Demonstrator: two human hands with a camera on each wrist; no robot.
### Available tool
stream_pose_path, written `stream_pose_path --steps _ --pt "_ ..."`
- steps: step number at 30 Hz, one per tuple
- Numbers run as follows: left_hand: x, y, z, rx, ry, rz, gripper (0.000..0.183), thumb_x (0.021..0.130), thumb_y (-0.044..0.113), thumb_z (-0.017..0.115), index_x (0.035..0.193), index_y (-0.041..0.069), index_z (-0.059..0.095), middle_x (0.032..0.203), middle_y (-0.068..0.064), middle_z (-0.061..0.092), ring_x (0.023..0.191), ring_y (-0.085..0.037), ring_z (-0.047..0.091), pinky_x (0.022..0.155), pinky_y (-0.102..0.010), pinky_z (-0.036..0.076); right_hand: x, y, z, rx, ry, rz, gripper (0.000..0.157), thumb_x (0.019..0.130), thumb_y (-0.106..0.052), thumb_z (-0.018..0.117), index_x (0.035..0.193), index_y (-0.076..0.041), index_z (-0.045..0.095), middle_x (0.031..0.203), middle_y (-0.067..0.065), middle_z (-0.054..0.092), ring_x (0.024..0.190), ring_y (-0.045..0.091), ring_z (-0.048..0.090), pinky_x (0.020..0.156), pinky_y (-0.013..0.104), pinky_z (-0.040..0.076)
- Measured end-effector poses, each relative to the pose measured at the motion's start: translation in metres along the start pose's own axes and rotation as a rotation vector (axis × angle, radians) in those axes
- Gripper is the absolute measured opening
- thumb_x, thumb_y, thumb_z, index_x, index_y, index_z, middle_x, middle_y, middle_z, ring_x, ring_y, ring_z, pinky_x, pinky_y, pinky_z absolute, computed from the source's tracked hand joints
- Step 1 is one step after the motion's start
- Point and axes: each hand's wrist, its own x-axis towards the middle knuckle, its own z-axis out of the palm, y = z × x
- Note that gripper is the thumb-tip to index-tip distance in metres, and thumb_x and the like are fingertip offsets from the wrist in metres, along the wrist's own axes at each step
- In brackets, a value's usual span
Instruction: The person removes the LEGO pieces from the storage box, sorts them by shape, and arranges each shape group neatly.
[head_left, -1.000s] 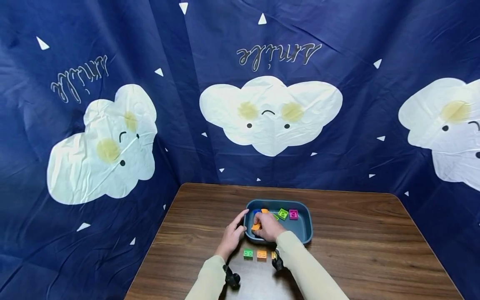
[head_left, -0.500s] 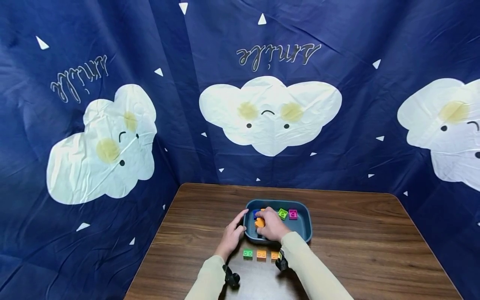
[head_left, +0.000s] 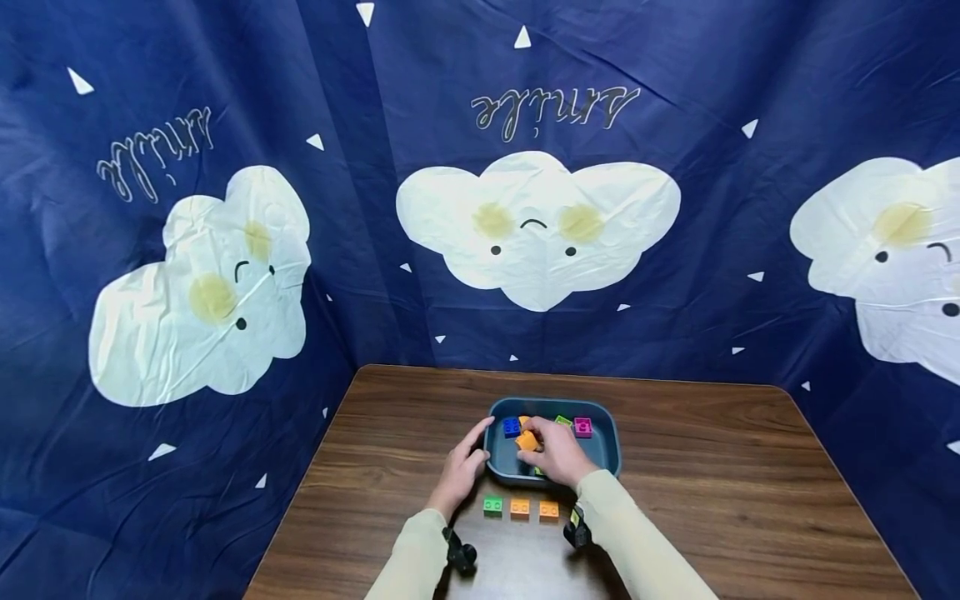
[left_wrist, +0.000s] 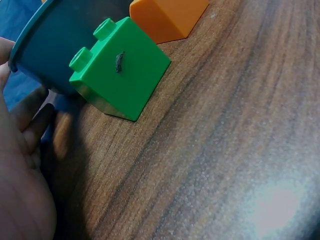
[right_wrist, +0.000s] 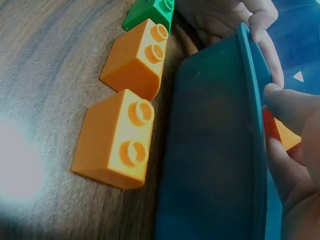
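Observation:
In the head view, my right hand [head_left: 561, 452] pinches an orange building brick [head_left: 527, 441] between thumb and fingers, over the inside of a dark blue-teal tub [head_left: 617, 446]. The right wrist view shows only part of this brick [right_wrist: 287, 135], behind the tub's rim. My left hand [head_left: 458, 475] holds the tub's left rim, with index finger and thumb spread apart along it. Inside the tub, a blue brick [head_left: 512, 427], a magenta brick [head_left: 582, 427], green pieces and another orange piece lie about, some partly hidden by my right hand.
In front of the tub, a green brick [head_left: 492, 507] and two orange bricks, the middle one [head_left: 520, 509] and the right one [head_left: 549, 511], stand in a row on the wooden table [head_left: 712, 467]. A dark blue cloth [head_left: 360, 250] with cloud prints hangs behind.
My right hand has moved slightly right inside the tub with the orange brick, uncovering the blue brick and the right orange brick of the front row. The left hand keeps its place on the rim.

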Motion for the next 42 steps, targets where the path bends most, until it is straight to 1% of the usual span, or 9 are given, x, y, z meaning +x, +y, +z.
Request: stream_pose_path --steps 12,15,17,22,26,30,33,35,42 --pt "0.001 0.0 -0.001 0.017 0.001 -0.01 0.065 0.097 0.013 0.053 0.156 0.039 0.05 0.098 -0.015 0.061 0.07 -0.017 0.051 0.094 -0.045 0.041 -0.016 0.003 -0.008 0.116 0.07 -0.001 0.035 0.085 -0.026 0.089 0.112 -0.008 0.075 0.097 -0.002 0.071 0.081 0.01 0.062 0.073 0.027 0.057" --pt "0.001 0.0 0.0 0.016 0.008 -0.006 0.065 0.096 0.013 0.054 0.155 0.039 0.051 0.127 -0.008 0.06 0.079 -0.015 0.053 0.1 -0.046 0.038 -0.022 0.003 -0.011 0.119 0.092 -0.003 0.042 0.084 -0.03 0.089 0.116 -0.005 0.078 0.102 0.001 0.074 0.085 0.013 0.066 0.076 0.03 0.06" --pt "0.001 0.0 0.0 0.008 0.007 -0.007 0.064 0.096 0.013 0.054 0.155 0.04 0.051 0.129 -0.007 0.06 0.076 -0.016 0.053 0.099 -0.046 0.038 -0.027 0.004 -0.013 0.105 0.11 -0.014 0.042 0.083 -0.031 0.089 0.116 -0.007 0.079 0.107 0.001 0.075 0.091 0.016 0.069 0.081 0.036 0.061" --pt "0.001 -0.002 0.0 0.009 -0.003 -0.009 0.065 0.097 0.011 0.054 0.156 0.039 0.05 0.082 -0.002 0.054 0.059 -0.012 0.047 0.089 -0.039 0.04 -0.038 0.006 -0.016 0.062 0.178 -0.07 0.036 0.079 -0.023 0.092 0.111 -0.01 0.081 0.104 -0.003 0.076 0.092 0.015 0.069 0.08 0.034 0.059" --pt "0.001 -0.004 0.001 0.008 -0.003 -0.005 0.065 0.097 0.01 0.054 0.156 0.036 0.051 0.066 0.001 0.045 0.056 -0.012 0.046 0.077 -0.035 0.043 -0.047 0.006 -0.021 0.088 0.23 -0.088 0.033 0.078 -0.015 0.092 0.109 -0.011 0.081 0.099 -0.005 0.073 0.08 0.009 0.062 0.07 0.026 0.055" --pt "0.002 -0.006 0.001 0.018 0.013 0.007 0.065 0.096 0.01 0.055 0.155 0.038 0.052 0.107 -0.002 0.068 0.085 -0.018 0.058 0.094 -0.044 0.047 -0.056 0.007 -0.026 0.109 0.259 -0.068 0.03 0.08 -0.013 0.09 0.109 -0.016 0.081 0.102 -0.007 0.073 0.081 0.006 0.061 0.071 0.025 0.055" --pt "0.001 -0.005 0.002 0.021 0.017 0.016 0.065 0.097 0.011 0.055 0.154 0.04 0.052 0.153 0.004 0.053 0.12 -0.022 0.055 0.115 -0.057 0.036 -0.062 0.008 -0.028 0.107 0.268 -0.056 0.03 0.083 -0.013 0.089 0.112 -0.016 0.081 0.106 -0.007 0.074 0.086 0.008 0.063 0.075 0.026 0.057" --pt "0.001 -0.003 0.002 0.01 0.012 0.017 0.065 0.097 0.01 0.054 0.155 0.04 0.051 0.159 0.002 0.049 0.126 -0.024 0.053 0.117 -0.06 0.033 -0.066 0.009 -0.029 0.105 0.271 -0.044 0.031 0.084 -0.013 0.088 0.114 -0.015 0.081 0.109 -0.005 0.075 0.09 0.01 0.065 0.077 0.027 0.057" --pt "0.001 -0.001 0.0 0.022 0.004 0.018 0.065 0.098 0.011 0.053 0.156 0.038 0.05 0.151 -0.001 0.053 0.106 -0.023 0.056 0.107 -0.053 0.038 -0.079 0.009 -0.036 0.13 0.239 0.067 0.031 0.088 -0.022 0.085 0.118 -0.025 0.08 0.116 -0.006 0.075 0.095 0.01 0.066 0.081 0.026 0.058"
